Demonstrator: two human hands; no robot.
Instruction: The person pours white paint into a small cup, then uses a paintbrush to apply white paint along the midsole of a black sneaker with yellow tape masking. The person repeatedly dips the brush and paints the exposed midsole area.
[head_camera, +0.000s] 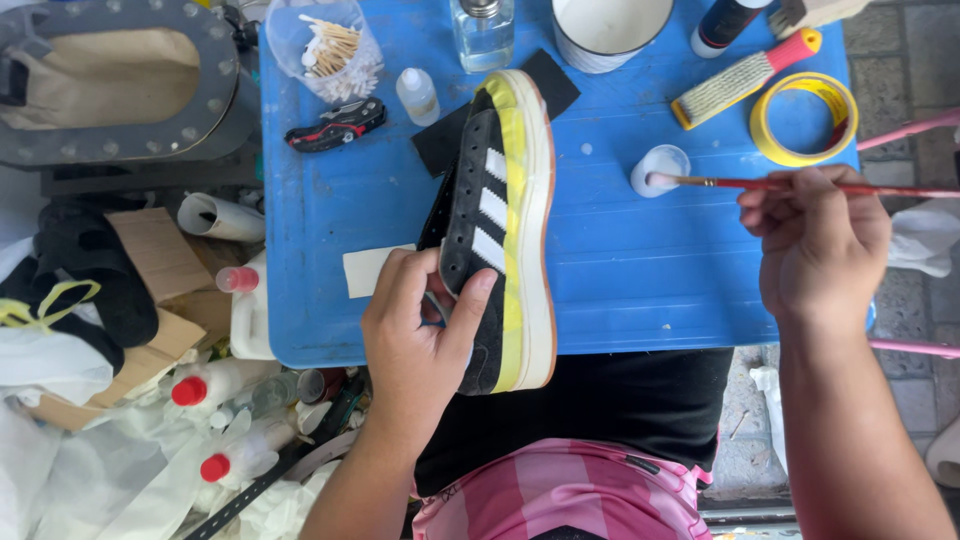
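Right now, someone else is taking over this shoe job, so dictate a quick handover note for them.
Left hand: grips the black sneaker on its side on the blue table, sole rim facing right.
Right hand: holds a thin paintbrush, tip in the small white cup.
Done: yellow tape covers the upper along the white sole edge.
Left: brush not yet on the shoe; no fresh paint visible.
Nearby: yellow tape roll, scrub brush.

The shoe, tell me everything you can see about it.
The shoe is a black, suede-looking sneaker with three white stripes, a thick white sole and yellow tape along the sole's upper edge. It lies on its side on the blue table, toe away from the person. The left hand grips its heel end, thumb on the upper.
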